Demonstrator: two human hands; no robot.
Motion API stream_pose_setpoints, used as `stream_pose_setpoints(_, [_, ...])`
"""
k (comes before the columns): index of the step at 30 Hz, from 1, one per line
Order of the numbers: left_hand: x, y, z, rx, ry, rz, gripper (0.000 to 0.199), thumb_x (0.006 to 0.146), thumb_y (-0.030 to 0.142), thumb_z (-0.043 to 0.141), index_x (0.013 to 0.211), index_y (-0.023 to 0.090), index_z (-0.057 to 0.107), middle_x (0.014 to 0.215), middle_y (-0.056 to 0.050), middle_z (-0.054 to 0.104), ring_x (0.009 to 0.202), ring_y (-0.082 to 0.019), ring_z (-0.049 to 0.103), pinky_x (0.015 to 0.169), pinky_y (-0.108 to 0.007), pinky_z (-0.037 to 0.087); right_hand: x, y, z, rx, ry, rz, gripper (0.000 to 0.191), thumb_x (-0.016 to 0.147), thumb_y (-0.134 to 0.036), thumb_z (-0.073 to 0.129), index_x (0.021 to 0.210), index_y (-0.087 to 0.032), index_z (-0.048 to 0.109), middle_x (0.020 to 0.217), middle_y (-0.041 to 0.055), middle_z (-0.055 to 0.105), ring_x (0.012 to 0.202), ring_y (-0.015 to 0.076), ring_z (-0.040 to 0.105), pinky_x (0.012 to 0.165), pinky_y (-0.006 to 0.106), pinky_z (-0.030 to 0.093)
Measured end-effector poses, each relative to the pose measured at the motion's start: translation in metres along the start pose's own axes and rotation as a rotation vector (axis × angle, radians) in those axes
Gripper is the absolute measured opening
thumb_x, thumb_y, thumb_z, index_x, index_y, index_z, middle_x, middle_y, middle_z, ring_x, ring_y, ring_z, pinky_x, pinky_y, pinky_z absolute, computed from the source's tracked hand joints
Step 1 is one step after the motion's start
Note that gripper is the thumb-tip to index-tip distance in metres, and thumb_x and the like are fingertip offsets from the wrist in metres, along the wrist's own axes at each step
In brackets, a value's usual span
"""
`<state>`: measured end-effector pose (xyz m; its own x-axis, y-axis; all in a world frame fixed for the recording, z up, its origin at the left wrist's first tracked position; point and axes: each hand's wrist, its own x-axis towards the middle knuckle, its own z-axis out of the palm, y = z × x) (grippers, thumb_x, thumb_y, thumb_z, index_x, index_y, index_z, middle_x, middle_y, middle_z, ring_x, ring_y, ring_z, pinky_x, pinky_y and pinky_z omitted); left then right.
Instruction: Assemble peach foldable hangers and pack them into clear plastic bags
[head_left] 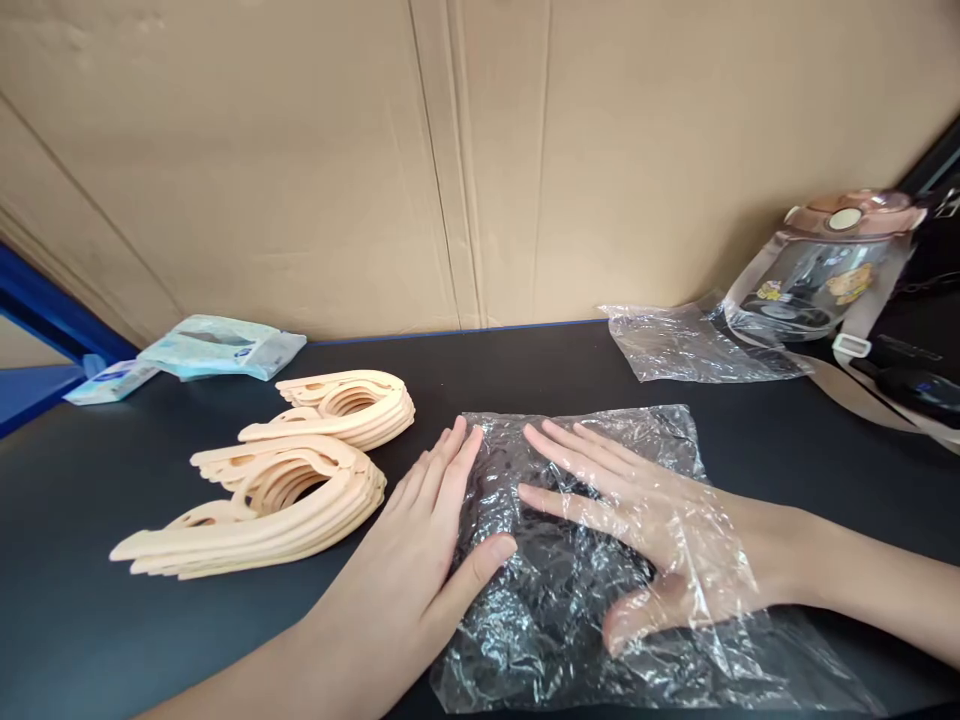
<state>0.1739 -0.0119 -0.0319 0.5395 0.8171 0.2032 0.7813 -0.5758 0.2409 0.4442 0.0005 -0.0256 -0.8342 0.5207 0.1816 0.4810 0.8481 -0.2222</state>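
A crinkled clear plastic bag [540, 590] lies flat on the black table, right of centre. My left hand [420, 555] rests along its left edge, fingers stretched away from me and thumb over the plastic. Under the film, seemingly inside the bag, my right hand [645, 530] lies with fingers spread and pointing left. Neither hand grips anything. Left of my left hand, two stacks of cream-coloured curved pieces sit on the table: a nearer, larger stack [322, 520] and a farther, smaller stack [390, 410].
Blue-white soft packets [217, 347] lie at the back left. A second clear bag [675, 345] is at the back right, beside a transparent bottle [810, 280] with a pink lid and strap. A dark device [919, 390] lies at the right. Cardboard [300, 180] stands behind the table.
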Motion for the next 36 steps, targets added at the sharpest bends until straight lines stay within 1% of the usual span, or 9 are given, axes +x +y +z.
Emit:
stream_pose_setpoints(8, [-0.001, -0.010, 0.015, 0.057, 0.046, 0.054, 0.070, 0.097, 0.053, 0.030, 0.154, 0.020, 0.005, 0.159, -0.010, 0.020, 0.145, -0.028, 0.020, 0.115, -0.049, 0.028, 0.002, 0.002, -0.003, -0.002, 0.006, -0.041, 0.097, 0.077, -0.066, 0.061, 0.153, -0.022, 0.019, 0.161, 0.0103, 0.000, 0.147, 0.0280, 0.001, 0.118, 0.050, 0.007])
stream_pose_setpoints(13, [-0.001, -0.008, 0.014, 0.057, 0.030, 0.048, 0.071, 0.097, 0.054, 0.029, 0.153, 0.017, 0.006, 0.158, -0.012, 0.023, 0.145, -0.028, 0.020, 0.116, -0.049, 0.027, -0.004, 0.002, -0.014, -0.014, -0.024, -0.009, 0.075, 0.090, -0.048, 0.056, 0.152, -0.023, 0.023, 0.160, 0.0077, 0.013, 0.147, 0.0255, 0.010, 0.118, 0.049, 0.017])
stream_pose_setpoints(16, [-0.002, -0.007, 0.013, 0.042, 0.020, 0.038, 0.071, 0.097, 0.054, 0.030, 0.153, 0.017, 0.006, 0.158, -0.013, 0.023, 0.145, -0.028, 0.019, 0.115, -0.049, 0.027, -0.021, 0.005, -0.021, -0.059, -0.011, 0.046, 0.056, 0.092, -0.036, 0.054, 0.145, -0.026, 0.040, 0.154, 0.0056, 0.035, 0.143, 0.0258, 0.028, 0.114, 0.050, 0.033])
stream_pose_setpoints(19, [-0.002, -0.007, 0.012, 0.022, 0.012, 0.032, 0.072, 0.097, 0.054, 0.030, 0.153, 0.018, 0.006, 0.158, -0.014, 0.022, 0.146, -0.029, 0.018, 0.115, -0.050, 0.027, -0.045, 0.013, -0.030, -0.121, 0.161, 0.166, 0.035, 0.090, -0.026, 0.051, 0.123, -0.032, 0.058, 0.124, 0.0033, 0.065, 0.117, 0.0252, 0.059, 0.096, 0.048, 0.051])
stream_pose_setpoints(21, [-0.001, -0.006, 0.011, 0.012, 0.007, 0.025, 0.072, 0.097, 0.054, 0.031, 0.153, 0.017, 0.007, 0.158, -0.014, 0.022, 0.145, -0.029, 0.018, 0.115, -0.050, 0.027, -0.055, 0.018, -0.040, -0.176, 0.347, 0.307, 0.023, 0.089, -0.024, 0.051, 0.106, -0.035, 0.061, 0.099, 0.0021, 0.070, 0.096, 0.0254, 0.066, 0.082, 0.046, 0.054])
stream_pose_setpoints(23, [-0.001, -0.005, 0.010, 0.009, -0.009, 0.015, 0.072, 0.097, 0.054, 0.031, 0.153, 0.016, 0.008, 0.158, -0.015, 0.022, 0.145, -0.029, 0.018, 0.115, -0.051, 0.027, -0.055, 0.023, -0.052, -0.234, 0.482, 0.426, 0.016, 0.090, -0.025, 0.049, 0.095, -0.036, 0.060, 0.089, 0.0024, 0.068, 0.087, 0.0260, 0.065, 0.077, 0.044, 0.052])
stream_pose_setpoints(25, [0.000, -0.004, 0.008, 0.006, -0.032, 0.002, 0.073, 0.096, 0.056, 0.031, 0.153, 0.015, 0.009, 0.158, -0.015, 0.022, 0.146, -0.030, 0.017, 0.115, -0.052, 0.027, -0.042, 0.025, -0.065, -0.284, 0.535, 0.449, 0.015, 0.092, -0.028, 0.046, 0.095, -0.034, 0.060, 0.088, 0.0035, 0.066, 0.086, 0.0258, 0.064, 0.077, 0.043, 0.050])
stream_pose_setpoints(29, [0.003, 0.001, 0.002, -0.006, -0.075, -0.028, 0.076, 0.095, 0.060, 0.027, 0.152, 0.011, 0.013, 0.157, -0.018, 0.020, 0.145, -0.032, 0.016, 0.114, -0.054, 0.026, 0.014, 0.025, -0.079, -0.298, 0.438, 0.287, 0.021, 0.093, -0.036, 0.050, 0.108, -0.023, 0.058, 0.102, 0.0080, 0.064, 0.099, 0.0237, 0.061, 0.086, 0.040, 0.049])
stream_pose_setpoints(36, [0.006, 0.007, -0.007, -0.017, -0.125, -0.059, 0.079, 0.095, 0.062, 0.024, 0.150, 0.006, 0.019, 0.156, -0.022, 0.021, 0.145, -0.035, 0.016, 0.113, -0.057, 0.026, 0.134, 0.022, -0.059, -0.020, 0.172, -0.116, 0.064, 0.085, -0.055, 0.059, 0.134, -0.018, 0.043, 0.133, 0.0135, 0.053, 0.122, 0.0276, 0.049, 0.102, 0.047, 0.041])
